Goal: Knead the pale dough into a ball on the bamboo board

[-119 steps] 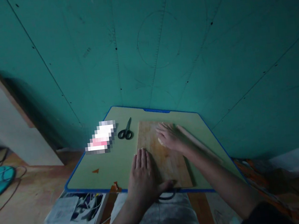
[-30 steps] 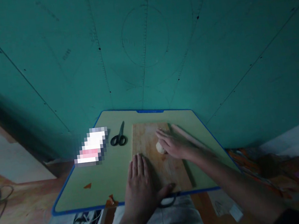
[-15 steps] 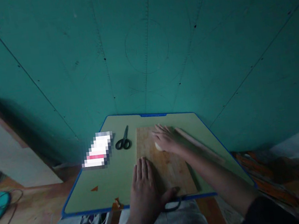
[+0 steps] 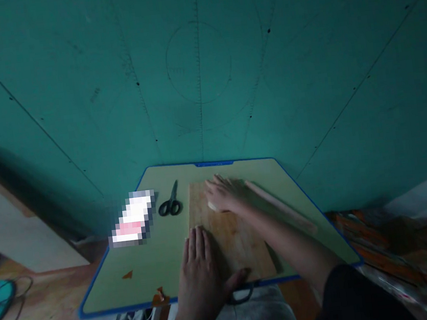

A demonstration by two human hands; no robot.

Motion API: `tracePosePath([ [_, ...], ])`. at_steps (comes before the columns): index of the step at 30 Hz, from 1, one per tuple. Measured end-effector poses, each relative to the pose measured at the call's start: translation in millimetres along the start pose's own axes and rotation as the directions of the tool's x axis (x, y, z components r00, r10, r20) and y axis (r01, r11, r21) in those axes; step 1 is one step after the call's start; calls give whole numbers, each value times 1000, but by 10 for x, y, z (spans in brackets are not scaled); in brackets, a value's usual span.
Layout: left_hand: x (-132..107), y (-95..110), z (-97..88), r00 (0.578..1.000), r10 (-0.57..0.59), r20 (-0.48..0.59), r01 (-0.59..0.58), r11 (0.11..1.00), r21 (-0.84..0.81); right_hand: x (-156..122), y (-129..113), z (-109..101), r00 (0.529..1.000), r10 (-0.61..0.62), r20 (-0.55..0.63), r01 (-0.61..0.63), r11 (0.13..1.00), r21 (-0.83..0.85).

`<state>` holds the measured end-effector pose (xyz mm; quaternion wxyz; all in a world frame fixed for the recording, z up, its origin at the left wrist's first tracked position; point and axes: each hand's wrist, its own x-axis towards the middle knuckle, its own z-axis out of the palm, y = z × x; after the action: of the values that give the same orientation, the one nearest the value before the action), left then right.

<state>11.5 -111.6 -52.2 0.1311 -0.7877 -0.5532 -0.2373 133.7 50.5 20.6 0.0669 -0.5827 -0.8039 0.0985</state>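
A wooden board (image 4: 228,238) lies lengthwise on the pale green tabletop. My left hand (image 4: 201,274) rests on its near left side, fingers straight and thumb stretched toward the near edge. Toward the far end, my right hand (image 4: 223,195) presses down over a small pale lump (image 4: 213,207), its fingers extended. Most of that lump is covered by the palm, so its material is unclear. Right of the board lies a long pale wooden stick (image 4: 280,206). Black-handled scissors (image 4: 170,206) lie to the left, blades pointing away.
A blurred-out phone-like slab (image 4: 133,218) sits at the table's left edge. Small orange-brown scraps (image 4: 127,275) lie near the front left. A dark loop (image 4: 241,295) shows at the blue front rim. The green wall (image 4: 200,79) stands directly behind the table.
My right hand and the pale lump have shifted slightly left across the board. My left hand keeps its place on the board. The whole view has turned a little to the right.
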Motion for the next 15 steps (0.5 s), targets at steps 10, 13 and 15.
tracePosePath([
  [10, 17, 42, -4, 999, -33, 13, 34, 999, -31, -429, -292, 94, 975, -200, -99, 203, 979, 16],
  [13, 12, 30, 9, 1000, -10, 8, 11, 1000, -21, -75, -264, 47, 995, -95, 1, 95, 993, 65],
  [15, 10, 24, 10, 1000, -6, 16, 7, 1000, -21, 29, -74, 53, 998, -48, 49, 45, 997, 61],
])
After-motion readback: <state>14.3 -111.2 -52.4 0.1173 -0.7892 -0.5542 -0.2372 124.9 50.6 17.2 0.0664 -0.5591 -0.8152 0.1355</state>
